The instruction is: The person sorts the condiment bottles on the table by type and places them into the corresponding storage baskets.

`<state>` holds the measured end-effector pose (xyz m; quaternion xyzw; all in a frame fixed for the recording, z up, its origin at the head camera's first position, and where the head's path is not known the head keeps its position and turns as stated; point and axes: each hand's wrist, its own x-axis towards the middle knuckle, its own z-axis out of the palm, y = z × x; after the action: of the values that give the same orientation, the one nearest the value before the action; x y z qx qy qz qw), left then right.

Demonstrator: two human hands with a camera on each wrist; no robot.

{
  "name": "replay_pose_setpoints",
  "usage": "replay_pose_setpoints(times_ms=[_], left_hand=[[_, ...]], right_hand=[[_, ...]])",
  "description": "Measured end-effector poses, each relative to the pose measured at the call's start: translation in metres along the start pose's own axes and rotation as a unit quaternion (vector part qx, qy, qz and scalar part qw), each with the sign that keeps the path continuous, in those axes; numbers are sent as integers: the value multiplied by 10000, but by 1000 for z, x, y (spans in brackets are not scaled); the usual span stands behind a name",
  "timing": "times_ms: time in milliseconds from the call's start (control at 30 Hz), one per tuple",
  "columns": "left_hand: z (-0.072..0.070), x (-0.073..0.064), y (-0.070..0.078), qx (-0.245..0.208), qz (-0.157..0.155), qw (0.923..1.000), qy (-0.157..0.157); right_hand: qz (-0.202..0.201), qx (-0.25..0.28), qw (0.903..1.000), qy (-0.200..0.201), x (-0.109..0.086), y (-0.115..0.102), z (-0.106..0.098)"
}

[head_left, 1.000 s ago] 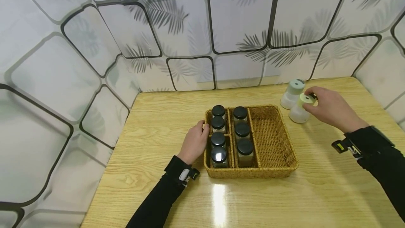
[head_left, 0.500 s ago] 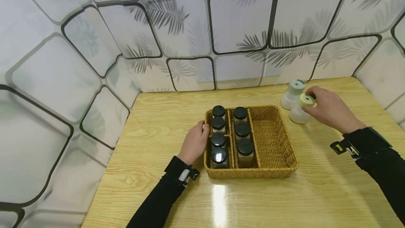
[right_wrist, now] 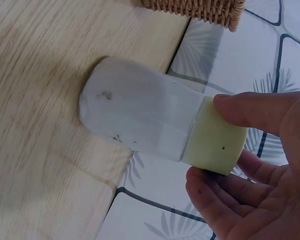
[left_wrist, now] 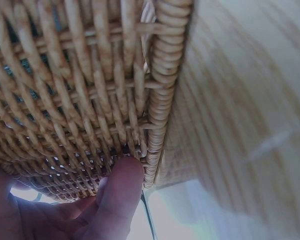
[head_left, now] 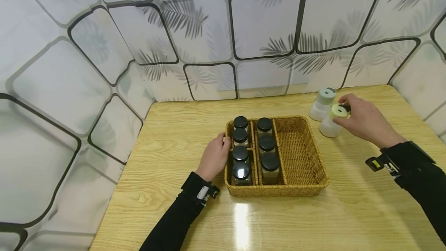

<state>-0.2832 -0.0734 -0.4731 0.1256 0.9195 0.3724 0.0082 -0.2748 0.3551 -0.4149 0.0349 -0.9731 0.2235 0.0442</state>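
Observation:
My right hand (head_left: 367,121) pinches the pale yellow cap of a clear shaker bottle (head_left: 329,128), thumb on one side and fingers on the other. In the right wrist view the bottle (right_wrist: 140,112) has a frosted-looking body, its base right at the table. Just behind it is a second shaker bottle (head_left: 318,110) with a grey-green cap. My left hand (head_left: 213,159) holds the left side of a wicker basket (head_left: 299,158); the left wrist view has a fingertip (left_wrist: 127,172) against the weave. Several black-lidded jars (head_left: 266,142) fill the basket's left and middle sections.
The basket's dividers (head_left: 280,158) part off a wide right section that has no jars. A light wood-grain table (head_left: 167,165) lies under everything. Patterned white sheeting (head_left: 209,34) rises behind and at both sides.
The yellow-capped bottle and my right hand have shifted very slightly to the right, away from the grey-green-capped bottle. My left hand and the basket stay in place.

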Motion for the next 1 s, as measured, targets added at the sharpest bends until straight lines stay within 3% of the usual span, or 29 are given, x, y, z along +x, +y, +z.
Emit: replay_pose_setpoints(times_ms=[367, 1000], left_hand=[[0, 0, 1, 9, 53, 10000, 20], [1, 0, -2, -33, 10, 10000, -26]], right_hand=[[-109, -61, 9999, 76, -6, -7, -5], [-469, -70, 9981, 388, -17, -36, -19]])
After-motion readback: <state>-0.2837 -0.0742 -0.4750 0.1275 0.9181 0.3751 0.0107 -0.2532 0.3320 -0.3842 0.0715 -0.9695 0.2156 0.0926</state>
